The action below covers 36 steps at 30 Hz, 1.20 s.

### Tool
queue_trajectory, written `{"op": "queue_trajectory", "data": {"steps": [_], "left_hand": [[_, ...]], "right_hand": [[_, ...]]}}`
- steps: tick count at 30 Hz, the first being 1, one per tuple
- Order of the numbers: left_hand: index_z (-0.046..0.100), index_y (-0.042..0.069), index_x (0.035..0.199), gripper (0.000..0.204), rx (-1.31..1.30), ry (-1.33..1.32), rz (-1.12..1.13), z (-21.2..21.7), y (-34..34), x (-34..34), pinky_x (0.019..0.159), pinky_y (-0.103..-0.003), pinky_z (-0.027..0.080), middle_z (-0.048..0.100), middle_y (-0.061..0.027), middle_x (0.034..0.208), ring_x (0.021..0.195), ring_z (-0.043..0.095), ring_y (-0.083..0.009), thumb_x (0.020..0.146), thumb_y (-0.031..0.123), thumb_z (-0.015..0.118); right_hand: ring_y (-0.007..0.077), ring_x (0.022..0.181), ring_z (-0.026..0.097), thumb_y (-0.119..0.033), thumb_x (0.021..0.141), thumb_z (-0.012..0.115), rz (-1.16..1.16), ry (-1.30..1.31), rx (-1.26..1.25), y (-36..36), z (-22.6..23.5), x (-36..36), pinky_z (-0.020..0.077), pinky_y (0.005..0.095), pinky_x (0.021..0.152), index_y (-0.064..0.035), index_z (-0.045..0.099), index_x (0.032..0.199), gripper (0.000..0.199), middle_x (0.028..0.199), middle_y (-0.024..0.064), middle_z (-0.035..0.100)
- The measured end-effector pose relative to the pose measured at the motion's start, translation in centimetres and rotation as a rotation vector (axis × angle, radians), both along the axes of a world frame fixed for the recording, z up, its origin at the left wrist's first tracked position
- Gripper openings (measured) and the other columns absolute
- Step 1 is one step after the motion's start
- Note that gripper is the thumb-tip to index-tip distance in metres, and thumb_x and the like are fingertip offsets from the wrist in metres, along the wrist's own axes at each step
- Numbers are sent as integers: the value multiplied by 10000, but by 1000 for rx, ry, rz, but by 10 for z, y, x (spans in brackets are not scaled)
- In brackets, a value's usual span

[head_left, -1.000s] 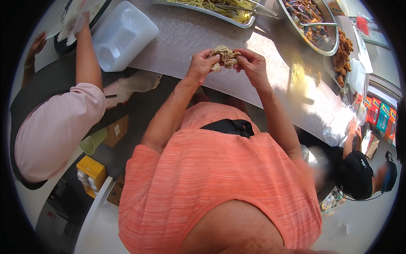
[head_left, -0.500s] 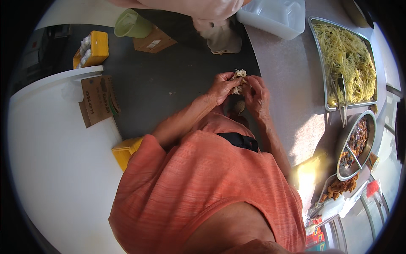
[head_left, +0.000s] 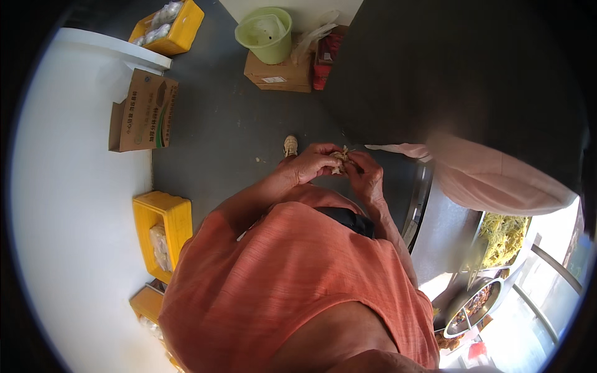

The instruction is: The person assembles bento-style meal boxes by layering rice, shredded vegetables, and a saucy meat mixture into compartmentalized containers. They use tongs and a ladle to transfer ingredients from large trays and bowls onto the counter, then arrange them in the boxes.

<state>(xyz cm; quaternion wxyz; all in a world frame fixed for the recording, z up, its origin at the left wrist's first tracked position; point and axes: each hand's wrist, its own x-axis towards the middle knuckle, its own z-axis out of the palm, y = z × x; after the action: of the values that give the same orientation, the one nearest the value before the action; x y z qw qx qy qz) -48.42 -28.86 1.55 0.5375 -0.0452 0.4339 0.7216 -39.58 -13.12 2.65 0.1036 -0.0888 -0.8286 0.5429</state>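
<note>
Both hands are together in front of my body, over the dark floor. My left hand pinches a small pale, flaky, shredded-looking bundle between thumb and fingers. On its other side, my right hand has its fingertips closed on the same bundle. Loose strands stick out at the top of it. The fingers cover much of the bundle, and its exact kind cannot be made out.
Another person in a pale pink sleeve and dark clothing blocks the right side, partly covering a tray of yellow shreds. A metal bowl stands nearer. A green bucket tops a carton. Left are a cardboard box and yellow crates.
My view has swung, bringing more floor and crates into sight at the left. The other person now covers much of the counter at the right. Both hands still hold the pale bundle.
</note>
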Motion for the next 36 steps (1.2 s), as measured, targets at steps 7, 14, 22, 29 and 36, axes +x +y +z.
{"op": "queue_trajectory", "data": {"steps": [7, 14, 22, 29, 36], "left_hand": [[540, 34, 1226, 380, 139, -54, 13, 20, -63, -136, 774, -358, 572, 606, -95, 1113, 958, 627, -187, 857, 51, 631], [571, 23, 1140, 313, -13, 296, 206, 8, -85, -182, 701, -287, 552, 648, -73, 973, 872, 634, -161, 838, 27, 656], [572, 5, 952, 252, -608, 676, 381, -13, -134, -329, 571, -239, 514, 666, -58, 834, 697, 629, -102, 771, 61, 738], [510, -40, 1233, 719, -920, 940, 27, -112, -144, -470, 798, -341, 517, 610, -195, 1135, 985, 626, -247, 665, 278, 814], [468, -27, 1293, 716, -841, 1047, -97, -105, -84, -508, 902, -394, 473, 536, -219, 1261, 1125, 559, -306, 721, 284, 766]], "right_hand": [[157, 749, 621, -15, 759, 688, 16, -86, -293, -49, 20, -135, 500, 270, 661, -8, 640, 955, 201, 856, 84, 633], [149, 692, 590, -24, 798, 660, 282, 70, -98, -56, 53, -204, 486, 260, 632, -6, 604, 1105, 313, 1048, 104, 589], [129, 661, 573, -39, 808, 659, 43, -110, -114, -35, 43, -227, 494, 257, 603, -15, 589, 1158, 358, 1155, 109, 566], [132, 675, 584, -42, 803, 654, -223, -125, -87, -45, 27, -255, 503, 262, 596, -13, 607, 1124, 325, 1081, 103, 610], [159, 672, 612, -45, 799, 653, -408, -123, -24, -50, 28, -268, 510, 272, 603, -15, 611, 1108, 313, 1035, 96, 623]]}}
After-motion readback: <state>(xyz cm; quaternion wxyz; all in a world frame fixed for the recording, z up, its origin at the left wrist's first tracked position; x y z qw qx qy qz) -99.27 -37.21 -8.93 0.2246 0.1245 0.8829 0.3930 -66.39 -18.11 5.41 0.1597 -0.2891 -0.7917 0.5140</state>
